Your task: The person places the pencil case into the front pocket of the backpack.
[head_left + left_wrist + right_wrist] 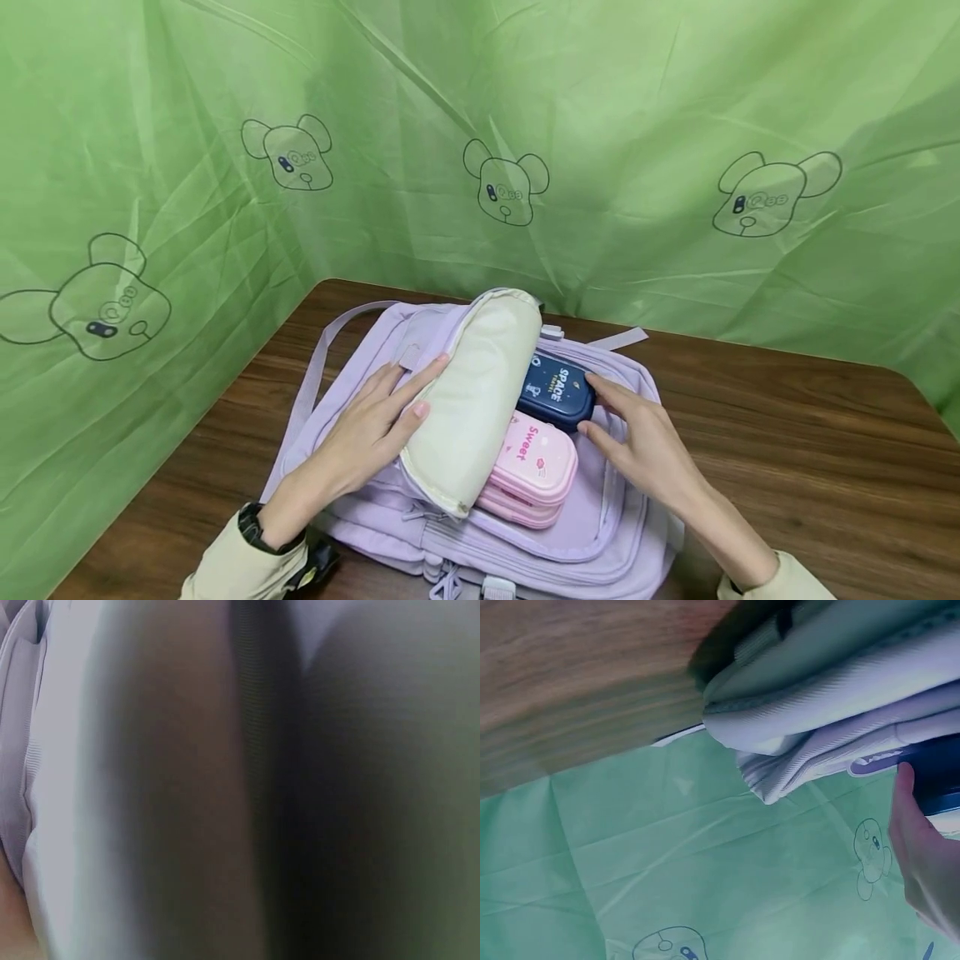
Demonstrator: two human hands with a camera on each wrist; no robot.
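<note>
A lilac backpack (352, 417) lies on the table with its front pocket unzipped and the cream-lined flap (480, 400) folded back to the left. My left hand (367, 429) rests on that flap, fingers extended, thumb against the cream lining. At the right, my right hand (648, 442) pinches the end of a dark blue pencil case (558, 387) marked "SPACE" between thumb and fingers. Beside it in the pocket is a pink case (536, 458) marked "Sweet"; the flap hides the far ends of both. In the right wrist view the fingers also meet the blue case (937, 776).
Brown wooden table (787, 417) extends to the right of the bag. Green cloth (600, 100) with bear outlines hangs behind and at the left. A lilac strap (307, 383) loops along the bag's left side. The left wrist view is mostly blurred and blocked.
</note>
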